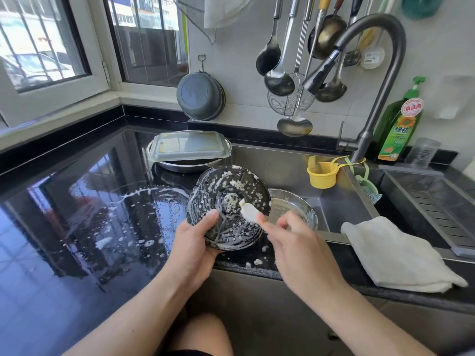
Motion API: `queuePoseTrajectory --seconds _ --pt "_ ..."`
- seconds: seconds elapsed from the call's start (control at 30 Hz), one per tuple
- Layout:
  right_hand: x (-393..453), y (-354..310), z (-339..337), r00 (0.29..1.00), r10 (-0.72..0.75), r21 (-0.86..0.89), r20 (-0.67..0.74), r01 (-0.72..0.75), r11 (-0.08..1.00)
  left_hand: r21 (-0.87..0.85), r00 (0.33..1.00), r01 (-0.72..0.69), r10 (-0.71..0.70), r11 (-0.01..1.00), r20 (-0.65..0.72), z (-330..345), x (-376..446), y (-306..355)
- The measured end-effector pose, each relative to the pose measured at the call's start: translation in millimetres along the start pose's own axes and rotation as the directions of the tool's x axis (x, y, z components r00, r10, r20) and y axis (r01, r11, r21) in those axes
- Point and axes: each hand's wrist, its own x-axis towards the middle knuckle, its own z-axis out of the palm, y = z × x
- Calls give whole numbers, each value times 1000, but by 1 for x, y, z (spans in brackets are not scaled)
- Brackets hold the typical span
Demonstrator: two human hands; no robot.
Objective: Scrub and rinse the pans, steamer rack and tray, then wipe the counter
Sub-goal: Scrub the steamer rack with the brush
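My left hand (pixel 193 242) grips the lower left rim of the round black perforated steamer rack (pixel 228 201), tilted up and covered in soap foam. My right hand (pixel 295 240) pinches a small white scrubbing cloth (pixel 248 211) pressed against the rack's centre. Behind the rack, a rectangular metal tray (pixel 189 145) lies upside down on a round steel pan (pixel 180 167). The black counter (pixel 77 201) to the left is wet and flecked with foam.
A glass bowl (pixel 295 206) sits in the steel sink (pixel 334 201) right of the rack. A folded white towel (pixel 398 255) lies over the sink's front edge. Faucet (pixel 370 73), yellow cup (pixel 322 174) and green detergent bottle (pixel 398 127) stand behind; ladles hang on the wall.
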Motion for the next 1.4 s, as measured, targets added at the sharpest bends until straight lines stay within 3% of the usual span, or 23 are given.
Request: queuePoseTrajectory --seconds 0.13,0.23,0.37,0.53,0.7,0.87,1.1,1.23,1.4 --pt "14 12 -3 986 140 -62 -90 -146 987 -54 1000 22 -23 998 -19 1 0 1" --pt "0 -2 5 999 52 -15 4 -52 999 -125 998 30 -37 992 -57 -1 3 4" --pt "3 9 10 985 149 40 -91 -146 988 -150 996 44 -54 988 -64 1 1 4" --pt "-16 -14 11 993 111 109 -40 -107 988 -159 995 29 -44 987 -90 -1 4 6" --pt "18 2 4 965 244 44 -100 -240 970 -77 998 36 -40 996 -51 4 -2 4" --pt "-9 -14 1 975 219 43 30 -220 975 -73 998 11 -15 997 -53 2 0 6" --pt "48 -2 -12 965 261 -22 -9 -261 965 -18 999 19 -19 1000 -29 3 -3 3" --pt "2 -29 -5 989 109 -14 97 -109 994 -8 1000 -4 4 1000 -19 3 -2 4" --pt "29 -4 -9 966 254 -117 -53 -259 959 22 1000 9 -10 1000 20 5 -5 1"
